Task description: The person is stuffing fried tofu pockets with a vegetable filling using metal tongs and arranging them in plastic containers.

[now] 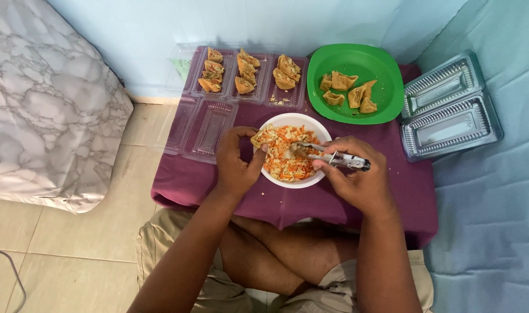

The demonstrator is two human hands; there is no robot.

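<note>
A folded fried pastry (260,138) is held by the fingers of the left hand (235,165) at the rim of a white bowl (311,179) of shredded filling on the purple-clothed counter (409,179); metal tongs (333,157) are gripped by the right hand (357,179) over the bowl; more pastries lie on a green plate (386,81) behind.
</note>
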